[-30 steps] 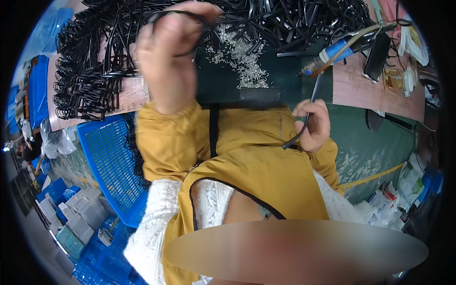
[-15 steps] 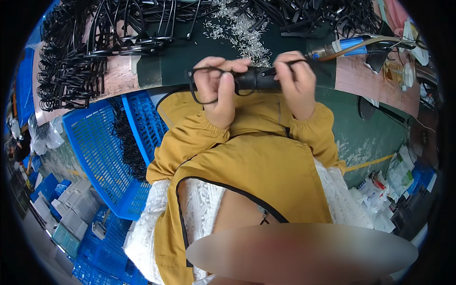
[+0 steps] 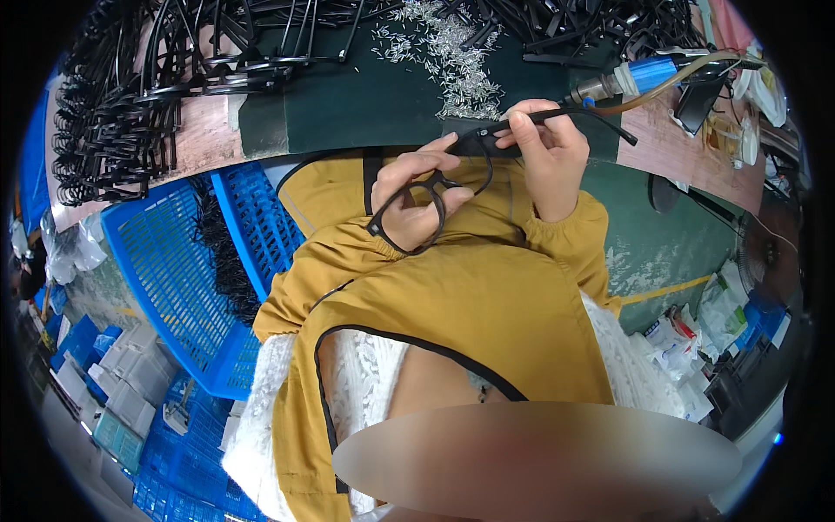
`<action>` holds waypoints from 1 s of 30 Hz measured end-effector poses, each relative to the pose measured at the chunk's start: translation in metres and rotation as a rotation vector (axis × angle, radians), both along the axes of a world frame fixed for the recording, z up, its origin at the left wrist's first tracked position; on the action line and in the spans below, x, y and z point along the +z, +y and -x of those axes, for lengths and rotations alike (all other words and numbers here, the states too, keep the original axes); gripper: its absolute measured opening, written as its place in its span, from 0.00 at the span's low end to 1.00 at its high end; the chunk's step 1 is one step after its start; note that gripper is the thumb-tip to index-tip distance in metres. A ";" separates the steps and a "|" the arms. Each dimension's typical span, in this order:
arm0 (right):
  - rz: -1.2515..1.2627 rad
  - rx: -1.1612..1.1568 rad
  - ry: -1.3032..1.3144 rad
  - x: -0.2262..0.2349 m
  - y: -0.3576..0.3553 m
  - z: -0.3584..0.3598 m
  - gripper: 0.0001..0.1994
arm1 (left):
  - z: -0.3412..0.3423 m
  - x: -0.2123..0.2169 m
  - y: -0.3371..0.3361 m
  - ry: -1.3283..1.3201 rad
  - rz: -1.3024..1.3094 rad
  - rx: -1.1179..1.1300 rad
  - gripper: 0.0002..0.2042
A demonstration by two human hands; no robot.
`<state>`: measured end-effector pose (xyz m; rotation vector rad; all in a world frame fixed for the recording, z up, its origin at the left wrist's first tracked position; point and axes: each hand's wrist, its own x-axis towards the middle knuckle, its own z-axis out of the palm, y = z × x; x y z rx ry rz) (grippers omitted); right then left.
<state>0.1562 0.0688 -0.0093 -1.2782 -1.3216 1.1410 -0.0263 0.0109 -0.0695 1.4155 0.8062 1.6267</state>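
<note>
My left hand [image 3: 404, 174] is closed around a black eyeglass frame front [image 3: 433, 180], held tilted above my lap at the table's near edge. My right hand [image 3: 554, 170] pinches a black temple arm [image 3: 606, 116] between thumb and fingers. The arm's hinge end meets the outer corner of the frame's right rim; whether the two are joined I cannot tell. The arm's curved tip points off to the right. Just beyond my right hand lies a blue and metal power screwdriver [image 3: 648, 74] with a brownish hose.
Small silvery pins [image 3: 470, 74] are scattered on the dark table mat [image 3: 348, 109]. Black temple arms [image 3: 600, 26] are heaped at the far right. Rows of black eyeglass frames [image 3: 109, 130] fill the left. Blue baskets [image 3: 161, 252] holding black parts [image 3: 228, 244] stand below the table's left side.
The frame front has turned and tilted in my left hand, its left rim dropping toward me. My right hand has moved slightly right, and the temple arm now shows at full length.
</note>
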 end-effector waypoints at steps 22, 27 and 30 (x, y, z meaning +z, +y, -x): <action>-0.374 0.194 -0.720 0.071 0.185 0.098 0.11 | 0.037 0.060 0.035 -0.569 0.631 -0.090 0.22; 0.013 0.233 -0.875 0.059 0.230 0.130 0.17 | 0.036 0.056 0.033 -0.505 0.659 -0.097 0.19; -0.166 0.197 -0.869 0.054 0.232 0.129 0.17 | 0.036 0.053 0.033 -0.500 0.645 -0.096 0.18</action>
